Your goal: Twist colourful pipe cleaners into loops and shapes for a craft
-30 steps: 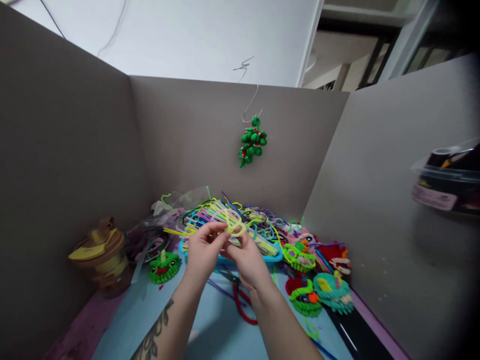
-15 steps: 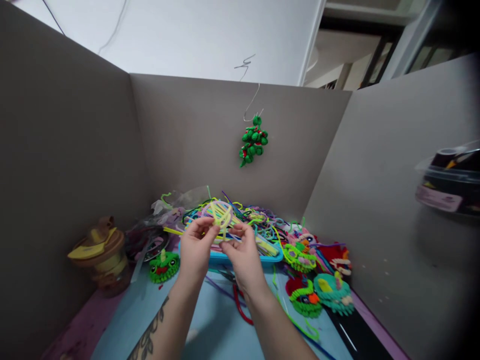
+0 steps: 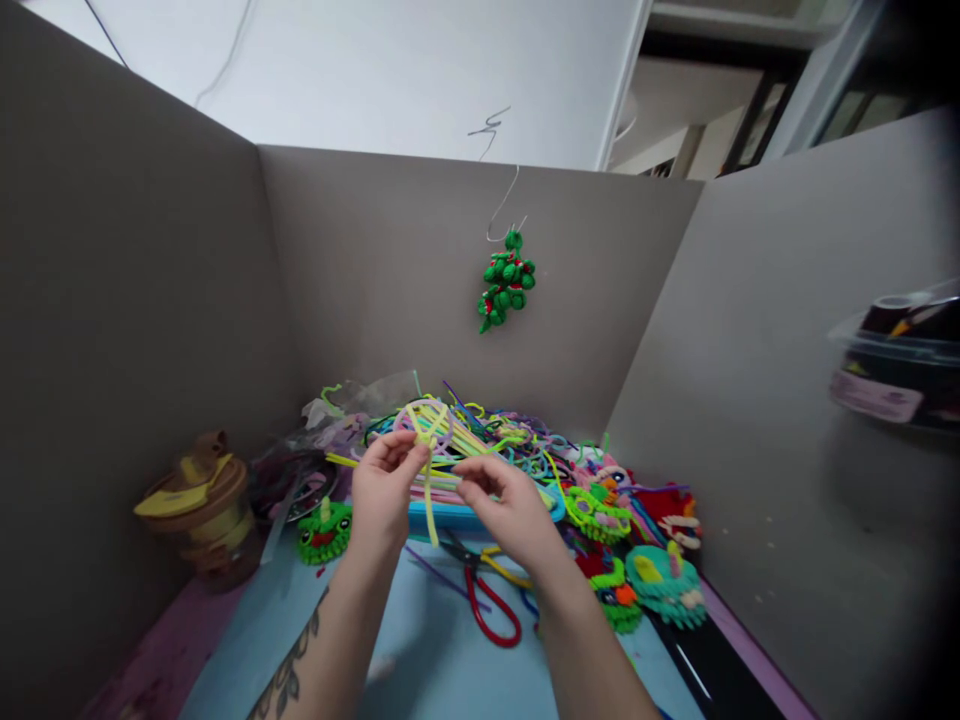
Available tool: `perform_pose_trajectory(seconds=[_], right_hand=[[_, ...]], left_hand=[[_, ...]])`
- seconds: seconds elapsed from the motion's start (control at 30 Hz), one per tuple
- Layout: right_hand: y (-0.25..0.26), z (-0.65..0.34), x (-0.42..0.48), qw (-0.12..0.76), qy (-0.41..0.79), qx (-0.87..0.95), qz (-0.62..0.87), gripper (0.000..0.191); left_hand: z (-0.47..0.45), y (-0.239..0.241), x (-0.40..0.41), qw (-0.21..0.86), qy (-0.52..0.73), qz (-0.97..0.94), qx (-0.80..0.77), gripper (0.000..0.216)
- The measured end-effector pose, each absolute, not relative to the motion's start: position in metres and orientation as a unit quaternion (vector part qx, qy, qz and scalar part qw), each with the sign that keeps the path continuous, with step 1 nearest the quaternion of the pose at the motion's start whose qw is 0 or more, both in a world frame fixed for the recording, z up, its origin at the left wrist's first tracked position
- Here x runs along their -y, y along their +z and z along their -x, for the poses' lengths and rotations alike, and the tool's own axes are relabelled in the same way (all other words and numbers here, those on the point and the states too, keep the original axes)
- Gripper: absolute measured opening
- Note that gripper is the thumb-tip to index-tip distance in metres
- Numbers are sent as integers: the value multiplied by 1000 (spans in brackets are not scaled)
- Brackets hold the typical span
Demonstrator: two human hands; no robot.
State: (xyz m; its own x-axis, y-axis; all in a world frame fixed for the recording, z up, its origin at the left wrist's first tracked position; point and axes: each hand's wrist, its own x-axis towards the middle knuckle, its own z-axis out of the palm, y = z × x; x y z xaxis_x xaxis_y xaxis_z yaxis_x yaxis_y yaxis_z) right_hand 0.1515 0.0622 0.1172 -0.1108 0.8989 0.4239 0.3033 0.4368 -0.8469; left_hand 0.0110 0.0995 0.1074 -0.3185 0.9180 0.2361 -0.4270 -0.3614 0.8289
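Observation:
My left hand (image 3: 382,488) pinches a yellow pipe cleaner (image 3: 430,470) by a knot near its top, and one end hangs down beside my palm. My right hand (image 3: 504,505) is just to the right, fingers curled and pinched on the other strand of the same yellow pipe cleaner. Both hands are raised over a blue tray (image 3: 450,517) piled with many coloured pipe cleaners (image 3: 487,440). Red-handled scissors (image 3: 484,600) lie on the light blue mat (image 3: 420,660) below my wrists.
Finished fuzzy figures lie about: a green one (image 3: 324,530) at the left, several (image 3: 637,545) at the right. A brown and yellow tape holder (image 3: 202,510) stands far left. A green ornament (image 3: 505,285) hangs on the back cardboard wall (image 3: 390,270). A plastic box (image 3: 896,360) sits far right.
The yellow loop held between my fingers has been drawn tight into a knot. My hands have moved apart, the right one sliding right, and a loose end now hangs down.

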Motion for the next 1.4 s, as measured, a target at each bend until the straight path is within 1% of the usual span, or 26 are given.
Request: perform_pose_trajectory(seconds=[0.1,0.2,0.33,0.57,0.7,0.9,1.03,1.17,1.4], right_hand=[[113,-148,-66,578,190,653,451,9],[110,-144,-65,617,117,635,449,1],[110,-141,-62,644,82,614,449,8],[107,-142,-63,685,68,597,412,4],[104,-143,-66,685,41,597,416,7],[105,-144,-67,661,1,615,430,9],[103,-145,-69,641,6,631,437,9],[102,-146,-72,628,10,642,440,9],[102,-142,-71,625,76,635,447,11]], left_hand=[[-18,110,-93,486,702,-394,-340,27],[-26,112,-85,508,678,-411,-336,25],[-31,113,-79,511,667,-426,-336,21],[-36,111,-77,528,660,-423,-325,20],[-37,111,-77,542,658,-408,-326,21],[-37,108,-78,542,657,-408,-329,22],[-38,107,-80,535,654,-414,-339,22],[-37,107,-80,491,664,-433,-362,18],[-37,106,-82,484,661,-436,-372,19]])
